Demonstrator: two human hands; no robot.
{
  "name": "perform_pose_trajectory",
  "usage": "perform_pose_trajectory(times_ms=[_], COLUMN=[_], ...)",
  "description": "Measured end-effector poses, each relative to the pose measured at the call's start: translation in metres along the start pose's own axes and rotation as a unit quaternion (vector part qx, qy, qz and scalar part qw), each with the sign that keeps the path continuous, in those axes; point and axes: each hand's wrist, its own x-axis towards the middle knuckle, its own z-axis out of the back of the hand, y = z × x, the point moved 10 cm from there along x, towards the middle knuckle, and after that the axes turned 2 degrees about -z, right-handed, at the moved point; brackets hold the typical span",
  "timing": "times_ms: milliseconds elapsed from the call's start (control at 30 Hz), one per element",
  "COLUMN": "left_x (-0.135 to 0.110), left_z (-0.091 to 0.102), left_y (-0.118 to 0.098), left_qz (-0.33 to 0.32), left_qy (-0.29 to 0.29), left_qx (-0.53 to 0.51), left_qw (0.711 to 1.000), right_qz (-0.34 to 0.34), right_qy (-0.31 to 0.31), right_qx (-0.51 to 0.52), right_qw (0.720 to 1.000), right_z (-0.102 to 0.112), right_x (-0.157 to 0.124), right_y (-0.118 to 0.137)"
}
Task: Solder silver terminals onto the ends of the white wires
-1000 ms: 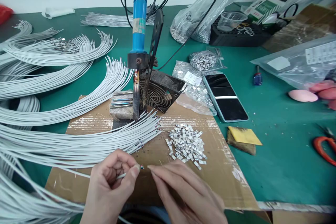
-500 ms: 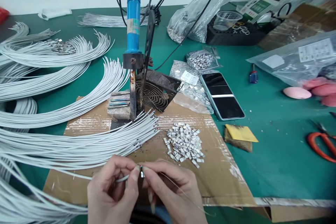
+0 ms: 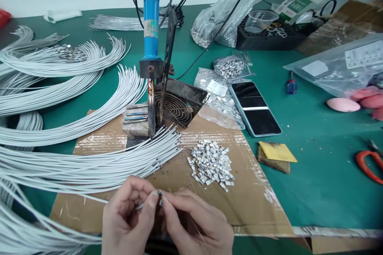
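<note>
Close to the cardboard's near edge, my left hand (image 3: 128,217) pinches a white cable (image 3: 139,206) near its tip. My right hand (image 3: 199,219) meets it there, thumb and forefinger closed on a small metal tab (image 3: 160,202) at the cable's end. Fingertips hide most of that joint. A thin wire (image 3: 196,227) runs through the right hand's fingers and trails downward. Just beyond the hands lies a bundle of white cables (image 3: 89,167), and right of it a pile of small metal tabs (image 3: 211,163). Above the bundle's tips stands a blue-handled soldering iron (image 3: 151,44), pointing down.
Behind the iron sits a black fan (image 3: 176,107). A phone (image 3: 255,109), a yellow sponge (image 3: 278,152) and red-handled scissors (image 3: 368,167) lie to the right on the green mat. More cable bundles (image 3: 54,103) fill the left. The cardboard (image 3: 245,207) spreads under the work.
The hands have shifted only slightly, and the right fingers sit more over the metal tab. The thin wire now also sticks up above the right hand. The view has turned a little.
</note>
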Motion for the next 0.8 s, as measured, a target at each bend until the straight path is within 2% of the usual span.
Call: perform_pose_trajectory(times_ms=[100,200,267,333,367,433,533,667,733,800], left_x=[0.003,0.004,0.003,0.003,0.002,0.001,0.000,-0.001,-0.001,0.000], left_z=[0.000,0.000,-0.001,-0.001,-0.001,0.000,0.001,0.001,0.000,0.000], left_y=[-0.002,-0.007,-0.010,-0.012,-0.013,-0.013,-0.011,-0.009,-0.009,-0.010], left_qz=[-0.009,-0.030,-0.042,-0.053,-0.058,-0.065,-0.081,-0.093,-0.087,-0.077], left_qy=[0.013,0.014,0.013,0.011,0.010,0.009,0.009,0.014,0.018,0.022], left_qx=[0.023,0.042,0.049,0.061,0.068,0.087,0.118,0.135,0.130,0.123], left_qw=[1.000,0.999,0.998,0.997,0.996,0.994,0.990,0.986,0.988,0.989], right_qz=[-0.013,-0.106,-0.218,-0.324,-0.360,-0.392,-0.350,-0.222,-0.182,-0.167], right_qy=[0.031,0.071,0.098,0.122,0.134,0.157,0.207,0.248,0.257,0.268], right_qx=[-0.015,0.018,0.067,0.112,0.125,0.128,0.102,-0.003,-0.056,-0.066], right_qw=[0.999,0.992,0.969,0.932,0.915,0.898,0.908,0.943,0.948,0.947], right_z=[0.001,-0.001,-0.003,-0.007,-0.008,-0.009,-0.012,-0.010,-0.008,-0.008], right_x=[0.005,0.013,0.013,0.008,0.005,0.004,0.012,0.030,0.036,0.038], right_y=[0.003,-0.005,-0.019,-0.032,-0.036,-0.039,-0.033,-0.012,-0.004,0.000])
